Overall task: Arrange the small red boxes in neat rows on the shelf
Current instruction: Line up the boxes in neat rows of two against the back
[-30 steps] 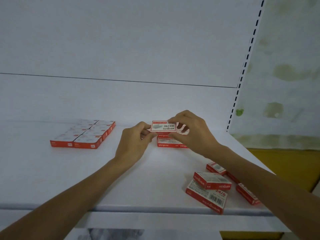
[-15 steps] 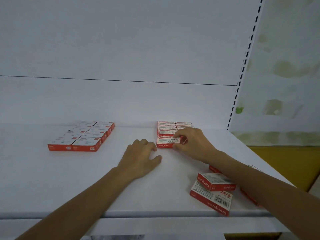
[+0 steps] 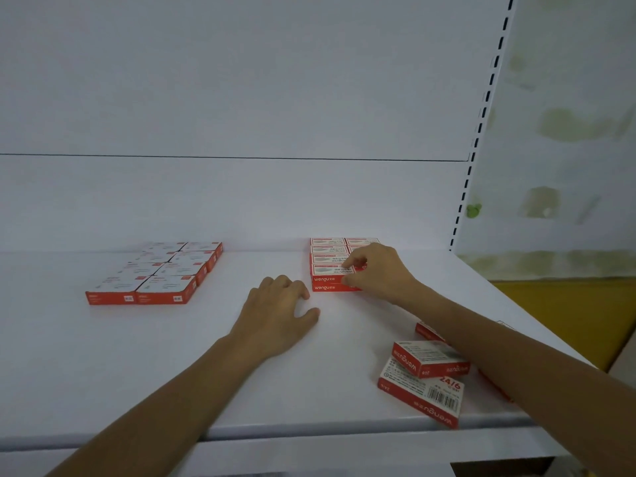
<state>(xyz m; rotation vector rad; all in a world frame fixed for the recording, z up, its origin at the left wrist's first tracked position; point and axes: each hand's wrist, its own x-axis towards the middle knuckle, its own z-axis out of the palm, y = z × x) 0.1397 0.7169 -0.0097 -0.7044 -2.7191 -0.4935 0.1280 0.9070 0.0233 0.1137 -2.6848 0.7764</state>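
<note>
Hands: the left hand lies palm down on the shelf, fingers loosely bent and holding nothing; the right hand reaches in from the lower right with its fingers curled.
Grip: a right fingertip on top and the thumb at the front face pinch the right end of the front box.
Front box: lies flat on another box at the near left corner of the right block.
Right block: two columns running back to the rear panel.
Left block: two columns of four, edges touching, well apart from the right block.
Loose boxes: askew near the front edge, one tilted on another.
Materials: flat rectangular boxes with red sides and pale tops; smooth white shelf with a rounded lip.
Writing: "wengu" in white on the red fronts; "24/6" and a barcode on the lower loose box; the finer print is unreadable.
</note>
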